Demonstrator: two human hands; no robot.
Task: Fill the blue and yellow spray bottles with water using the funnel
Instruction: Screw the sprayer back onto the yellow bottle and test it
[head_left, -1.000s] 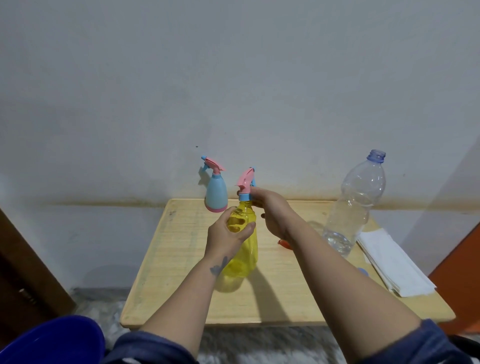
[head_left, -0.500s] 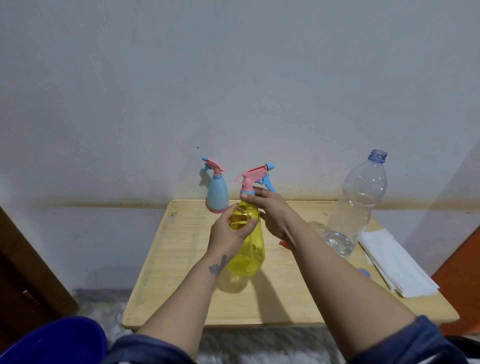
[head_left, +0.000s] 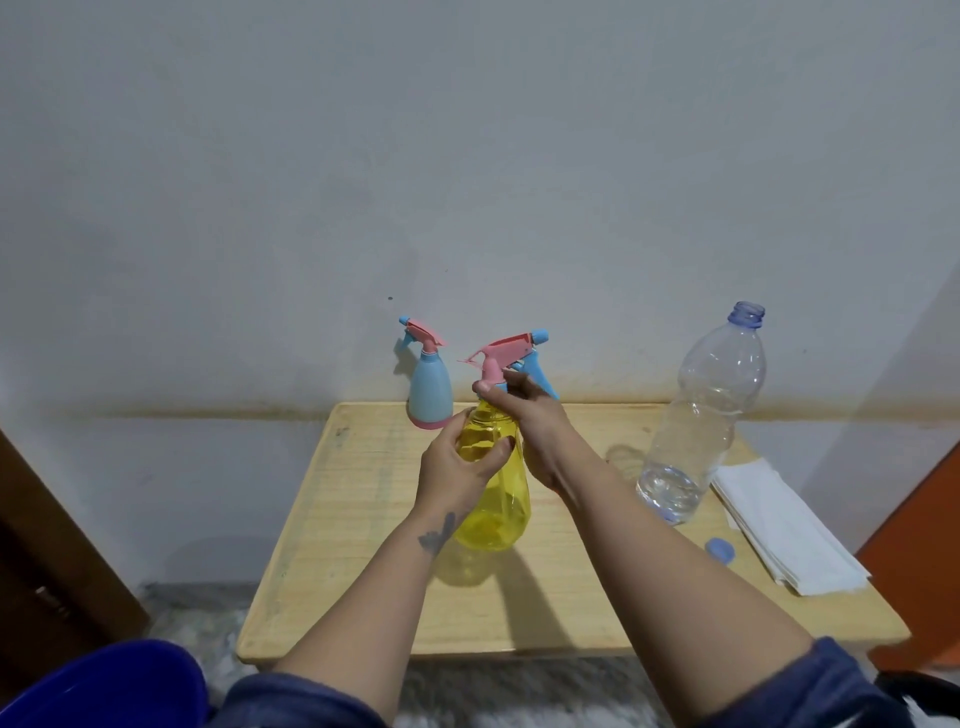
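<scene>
The yellow spray bottle (head_left: 497, 499) is held just above the middle of the wooden table (head_left: 363, 519). My left hand (head_left: 457, 470) wraps its upper body. My right hand (head_left: 535, 421) pinches the collar under its pink and blue spray head (head_left: 511, 351), whose nozzle points right. The blue spray bottle (head_left: 430, 395) stands upright at the table's back edge against the wall, spray head on. A large clear water bottle (head_left: 701, 426) stands uncapped at the right with a little water in its base. The funnel is hidden behind my right arm.
A blue bottle cap (head_left: 720, 549) lies on the table near the clear bottle. A stack of white paper napkins (head_left: 784, 530) sits at the table's right edge. A dark blue round object (head_left: 109, 686) is at the lower left, below the table.
The spray head on the yellow bottle has turned under my right hand, its nozzle swinging round to point right. The bottle has shifted slightly. My left hand has kept its grip.
</scene>
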